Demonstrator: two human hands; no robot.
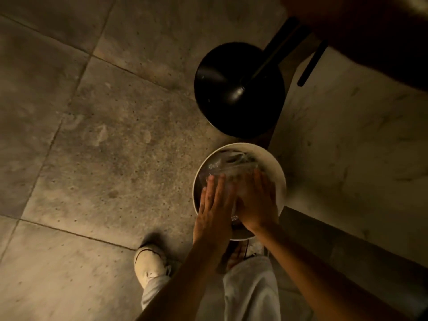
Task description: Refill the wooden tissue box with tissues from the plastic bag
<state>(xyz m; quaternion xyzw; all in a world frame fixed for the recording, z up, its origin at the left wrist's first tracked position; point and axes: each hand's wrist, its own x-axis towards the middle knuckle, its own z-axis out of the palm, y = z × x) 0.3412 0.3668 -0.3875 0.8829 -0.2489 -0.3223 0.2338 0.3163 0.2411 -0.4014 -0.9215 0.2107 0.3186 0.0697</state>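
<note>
You are wearing loose pale trousers (251,290) and a cream shoe (150,262) edged with a dark line; your forearms (301,262), left hand (214,209) and right hand (256,200) are showing bare.

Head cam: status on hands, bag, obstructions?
Left hand and right hand flat on bag. Bag sits in white bin. Tissue box not in view. Black base beyond bin, apart from hands.
</note>
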